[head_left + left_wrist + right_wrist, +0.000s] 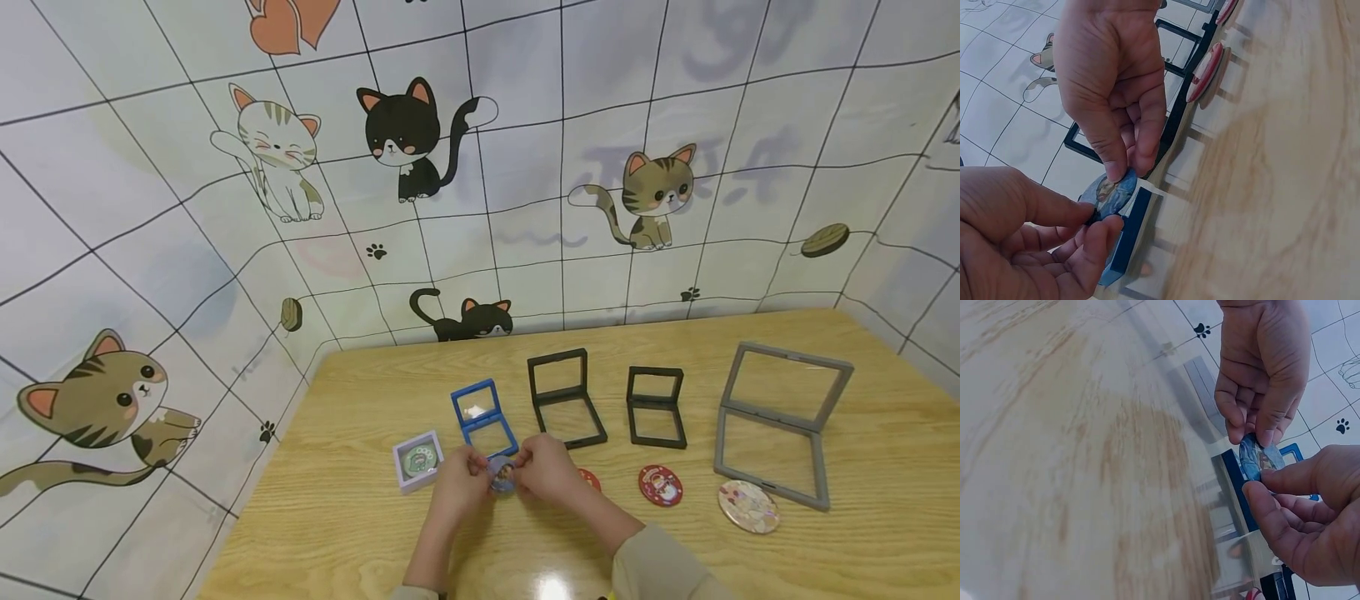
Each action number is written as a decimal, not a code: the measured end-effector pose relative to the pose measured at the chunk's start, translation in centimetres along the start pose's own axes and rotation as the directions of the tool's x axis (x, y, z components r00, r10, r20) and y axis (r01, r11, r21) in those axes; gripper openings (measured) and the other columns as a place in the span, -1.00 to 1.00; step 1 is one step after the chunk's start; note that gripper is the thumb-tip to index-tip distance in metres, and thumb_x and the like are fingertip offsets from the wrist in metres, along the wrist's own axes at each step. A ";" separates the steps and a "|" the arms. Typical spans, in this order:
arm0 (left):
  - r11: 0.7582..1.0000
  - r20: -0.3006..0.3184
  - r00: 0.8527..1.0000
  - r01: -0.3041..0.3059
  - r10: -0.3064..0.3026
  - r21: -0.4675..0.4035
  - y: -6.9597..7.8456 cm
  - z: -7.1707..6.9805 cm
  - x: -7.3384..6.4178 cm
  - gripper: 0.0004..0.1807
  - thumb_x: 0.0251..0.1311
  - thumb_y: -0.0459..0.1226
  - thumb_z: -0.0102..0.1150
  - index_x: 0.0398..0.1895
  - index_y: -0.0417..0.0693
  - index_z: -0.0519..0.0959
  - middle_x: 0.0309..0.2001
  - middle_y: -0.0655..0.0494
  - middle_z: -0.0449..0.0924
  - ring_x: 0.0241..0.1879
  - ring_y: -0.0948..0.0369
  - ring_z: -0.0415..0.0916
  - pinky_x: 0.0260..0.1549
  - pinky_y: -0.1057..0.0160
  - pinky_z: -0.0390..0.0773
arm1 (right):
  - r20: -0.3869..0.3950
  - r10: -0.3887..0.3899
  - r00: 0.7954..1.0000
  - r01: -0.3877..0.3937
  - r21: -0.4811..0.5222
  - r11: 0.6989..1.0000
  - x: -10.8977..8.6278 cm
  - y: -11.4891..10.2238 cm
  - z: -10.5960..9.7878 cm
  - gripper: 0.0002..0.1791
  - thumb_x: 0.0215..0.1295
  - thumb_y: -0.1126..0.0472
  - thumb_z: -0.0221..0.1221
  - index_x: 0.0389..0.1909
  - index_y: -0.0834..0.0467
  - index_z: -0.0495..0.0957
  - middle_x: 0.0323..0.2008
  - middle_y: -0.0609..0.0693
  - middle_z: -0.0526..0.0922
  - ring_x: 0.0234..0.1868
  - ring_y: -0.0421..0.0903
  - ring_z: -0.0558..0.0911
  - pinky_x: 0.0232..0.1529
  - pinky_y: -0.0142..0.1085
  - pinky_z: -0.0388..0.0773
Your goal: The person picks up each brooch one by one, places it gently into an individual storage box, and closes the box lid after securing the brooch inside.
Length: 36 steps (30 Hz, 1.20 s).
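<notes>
Four loose round badges, five frames, two hands. Left hand (461, 485) pinches the left side of a blue badge (502, 475) between thumb and fingers; right hand (549, 471) pinches its right side the same way, both grips narrow. Badge sits lower centre of the head view, over the near edge of a blue frame (482, 418); can't tell if they touch. Other three loose badges: red badge (589, 479) partly hidden by the right forearm, second red badge (661, 485) right of it, pale badge (749, 506) lower right. Four frames stand unfolded: blue, large black frame (559, 396) at centre, small black frame (655, 404) right of centre, grey frame (769, 419) at right. Fifth, lilac frame (420, 482), lies left of the left hand, one green badge (420, 461) inside. Table (352, 550) back edge meets the wall (600, 83) at mid-height; left edge slants to the lower left. Open wood runs left of the lilac frame and along the bottom between the sleeves; only narrow gaps separate blue and large black frames, wider between small black and grey.
</notes>
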<state>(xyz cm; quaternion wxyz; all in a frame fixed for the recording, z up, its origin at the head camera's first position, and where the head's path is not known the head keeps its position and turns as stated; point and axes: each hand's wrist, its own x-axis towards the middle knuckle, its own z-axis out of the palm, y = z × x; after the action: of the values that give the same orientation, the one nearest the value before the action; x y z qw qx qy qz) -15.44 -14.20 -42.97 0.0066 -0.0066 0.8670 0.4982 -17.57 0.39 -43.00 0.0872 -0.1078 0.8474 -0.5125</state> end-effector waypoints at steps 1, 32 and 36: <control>1.000 -0.007 1.000 0.006 -0.006 -0.006 0.0 0.0 0.1 -0.90 -0.07 -0.53 0.09 -0.43 -0.31 0.44 -0.61 0.05 0.38 -0.65 0.24 0.40 -0.67 0.34 0.37 | -0.006 -0.004 1.000 0.004 -0.002 1.000 0.1 0.0 0.0 -0.86 -0.02 0.45 0.24 -0.62 0.31 0.46 -0.71 0.01 0.53 -0.68 -0.16 0.54 -0.67 -0.38 0.46; 0.986 -0.228 0.973 0.001 -0.040 -0.169 0.0 0.9 2.2 -0.92 -0.03 -0.53 0.12 -0.42 -0.36 0.46 -0.64 0.03 0.42 -0.68 0.22 0.46 -0.68 0.37 0.47 | -0.047 0.022 0.999 -0.014 0.150 0.989 2.5 -0.2 -0.5 -0.95 0.06 0.48 0.16 -0.46 0.39 0.47 -0.63 0.07 0.55 -0.63 -0.14 0.58 -0.57 -0.33 0.54; 0.983 -0.243 0.969 0.003 -0.048 -0.183 0.2 0.9 2.3 -0.92 -0.04 -0.55 0.11 -0.42 -0.37 0.46 -0.64 0.03 0.42 -0.70 0.25 0.44 -0.69 0.38 0.45 | -0.046 0.022 0.999 -0.014 0.159 0.987 2.7 -0.2 -0.4 -0.94 0.06 0.49 0.16 -0.43 0.40 0.47 -0.60 0.08 0.54 -0.61 -0.10 0.59 -0.53 -0.30 0.56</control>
<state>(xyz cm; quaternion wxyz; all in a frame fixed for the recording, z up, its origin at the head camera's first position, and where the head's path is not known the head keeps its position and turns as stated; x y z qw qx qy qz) -17.71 -13.33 -43.31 -0.0951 -0.0802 0.8120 0.5702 -20.26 -0.04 -42.76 0.0800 -0.0805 0.8066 -0.5801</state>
